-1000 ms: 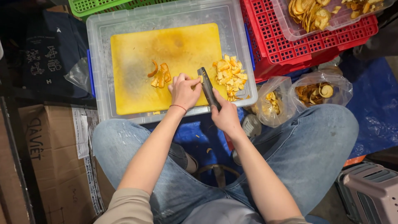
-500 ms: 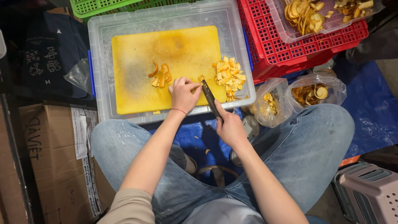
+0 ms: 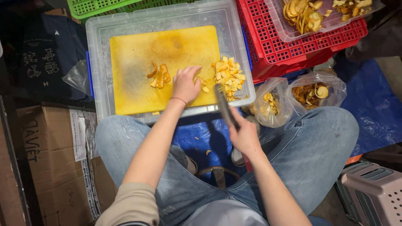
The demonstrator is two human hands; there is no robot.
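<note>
A yellow cutting board (image 3: 138, 54) lies on the lid of a clear plastic bin (image 3: 97, 37). My left hand (image 3: 186, 83) rests on the board, fingers on small orange peel pieces between a strip pile (image 3: 159, 76) and a heap of chopped peel (image 3: 228, 75). My right hand (image 3: 243, 134) grips the handle of a knife (image 3: 223, 104), pulled back off the board's near edge, blade pointing toward the chopped heap.
A red crate (image 3: 293, 50) at right carries a clear tray of dried peel (image 3: 305, 12). Two plastic bags of peel (image 3: 272, 102) (image 3: 316, 92) sit by my right knee. A green crate (image 3: 104, 6) is behind, cardboard box (image 3: 46, 159) at left, blue tarp (image 3: 372, 104) at right.
My right hand has drawn the knife back from the board toward my lap. My left hand stayed on the board, shifting slightly among the peel pieces.
</note>
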